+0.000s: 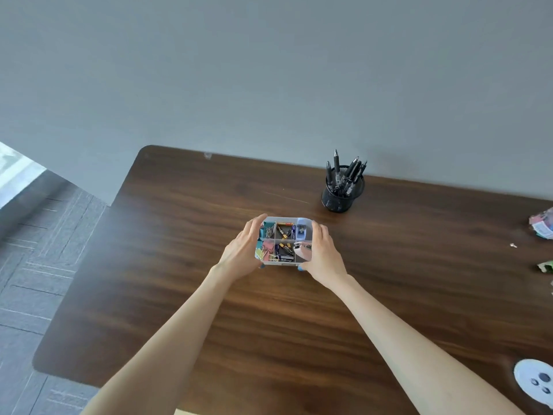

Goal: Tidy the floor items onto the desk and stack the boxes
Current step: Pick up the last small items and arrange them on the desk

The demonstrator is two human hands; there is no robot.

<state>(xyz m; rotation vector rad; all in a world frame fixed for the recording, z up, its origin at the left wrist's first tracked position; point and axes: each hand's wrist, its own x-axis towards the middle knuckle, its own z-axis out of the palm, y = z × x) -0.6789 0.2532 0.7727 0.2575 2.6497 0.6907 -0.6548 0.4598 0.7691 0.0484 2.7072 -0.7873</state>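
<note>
Bare desk (185,235) lies left; pen cup (342,193) stands behind on the right.

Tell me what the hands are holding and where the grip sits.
The compartment box: the left hand grips its left side, the right hand its right side.

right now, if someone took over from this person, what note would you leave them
Left grip holds the organizer box on its left side, right grip on its right side.
The box is over the middle of the desk, in front of the pen cup; whether it rests on the desk is unclear.
Done: this box is up at the desk.
Left: let go, fetch other boxes (none in view), stack them.
</note>
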